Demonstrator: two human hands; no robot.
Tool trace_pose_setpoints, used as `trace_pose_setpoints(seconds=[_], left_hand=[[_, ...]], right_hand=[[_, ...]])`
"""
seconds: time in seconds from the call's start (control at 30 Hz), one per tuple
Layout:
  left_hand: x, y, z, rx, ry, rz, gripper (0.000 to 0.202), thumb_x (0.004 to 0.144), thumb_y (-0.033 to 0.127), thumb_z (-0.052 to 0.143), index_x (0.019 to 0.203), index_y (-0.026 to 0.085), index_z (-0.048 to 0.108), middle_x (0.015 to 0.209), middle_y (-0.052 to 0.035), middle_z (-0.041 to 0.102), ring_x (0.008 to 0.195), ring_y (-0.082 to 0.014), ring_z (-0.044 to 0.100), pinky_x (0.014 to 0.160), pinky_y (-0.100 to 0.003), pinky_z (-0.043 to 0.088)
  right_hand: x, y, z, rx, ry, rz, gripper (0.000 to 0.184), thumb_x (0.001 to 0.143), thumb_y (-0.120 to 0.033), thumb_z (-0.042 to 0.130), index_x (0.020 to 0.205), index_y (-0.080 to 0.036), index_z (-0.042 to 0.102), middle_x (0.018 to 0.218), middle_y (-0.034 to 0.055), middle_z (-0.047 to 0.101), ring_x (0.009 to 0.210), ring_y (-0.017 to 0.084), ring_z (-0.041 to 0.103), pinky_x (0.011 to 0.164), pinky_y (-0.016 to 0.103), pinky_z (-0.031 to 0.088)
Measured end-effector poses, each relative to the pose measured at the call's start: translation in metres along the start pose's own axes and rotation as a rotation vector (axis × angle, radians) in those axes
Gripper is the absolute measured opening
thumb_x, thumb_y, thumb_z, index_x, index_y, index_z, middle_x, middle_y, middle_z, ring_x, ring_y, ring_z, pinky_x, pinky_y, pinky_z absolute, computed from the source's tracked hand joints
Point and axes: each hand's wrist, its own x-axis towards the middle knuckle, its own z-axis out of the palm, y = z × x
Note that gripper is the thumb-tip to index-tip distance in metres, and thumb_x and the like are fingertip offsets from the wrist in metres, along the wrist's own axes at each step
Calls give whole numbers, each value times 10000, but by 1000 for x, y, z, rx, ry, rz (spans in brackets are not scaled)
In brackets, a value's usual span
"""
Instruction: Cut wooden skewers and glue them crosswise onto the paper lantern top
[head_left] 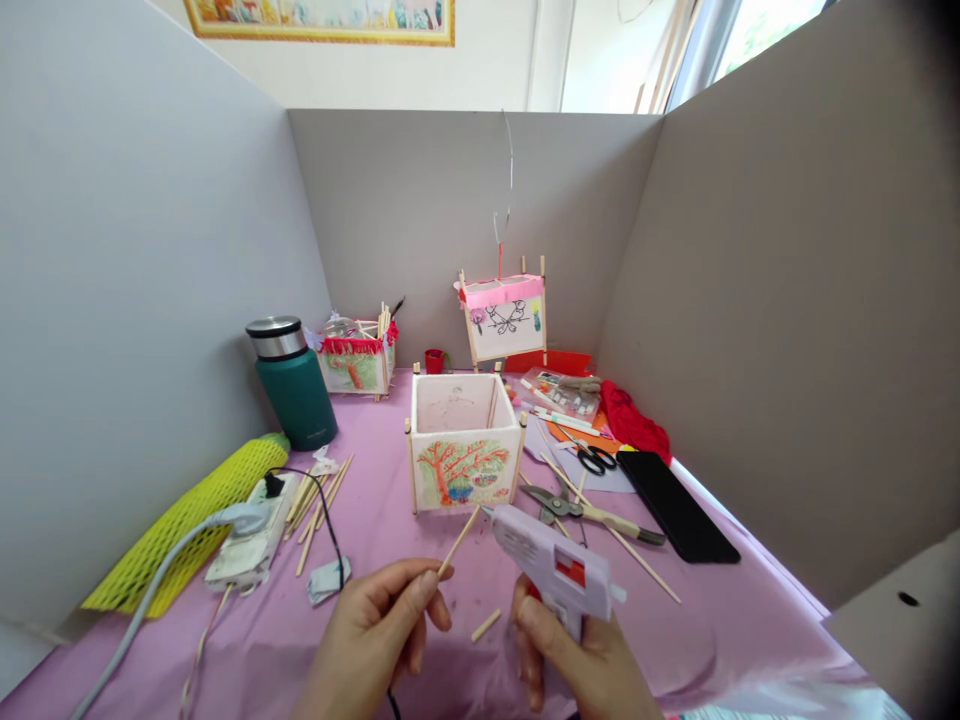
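Two hands at work: the left hand (382, 625) has a thin stick (459, 543), the right hand (574, 650) has a glue gun (536, 548).
The left fingers (417, 600) pinch the stick, and the right fingers (544, 625) wrap around the gun's handle. The gun's tip is right by the stick's far end; I cannot tell if they touch. Between the hands, a short wood bit (486, 626) lies on the purple worktop (375, 430). Just past the stick stands a box (465, 478) with a tree drawn on it.

Left side of the desk (382, 540): teal flask (296, 400) upright, yellow mesh (191, 515) lying nearer. Right side: black phone (675, 505) flat, black-handled scissors (598, 461) just beside it, red cloth (637, 424) bunched behind. Gold-framed picture (322, 18) above grey partition (405, 210).
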Motion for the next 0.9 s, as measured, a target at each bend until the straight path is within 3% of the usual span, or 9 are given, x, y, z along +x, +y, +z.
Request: trace_pose_setpoints(seconds=[0.53, 0.77, 0.9], left_hand=[[-2, 5, 2, 32, 33, 52, 411, 678, 537, 674, 815, 152, 715, 592, -24, 613, 409, -75, 402, 384, -201, 290], [3, -4, -3, 132, 55, 163, 288, 731, 464, 663, 782, 183, 700, 610, -3, 620, 596, -133, 537, 595, -227, 430], [6, -4, -5, 158, 102, 211, 257, 752, 445, 658, 758, 188, 675, 661, -11, 647, 706, -157, 584, 679, -235, 447]], right_hand=[[-1, 3, -2, -16, 2, 29, 453, 770, -603, 603, 816, -159, 523, 477, -60, 467, 406, 82, 427, 408, 212, 395], [-3, -1, -3, -33, 8, 22, 476, 768, -626, 589, 834, -158, 531, 483, -56, 471, 410, 89, 440, 424, 223, 404], [-3, 2, -5, -36, -16, 59, 489, 762, -637, 587, 855, -161, 519, 490, -58, 471, 405, 91, 443, 421, 221, 384]])
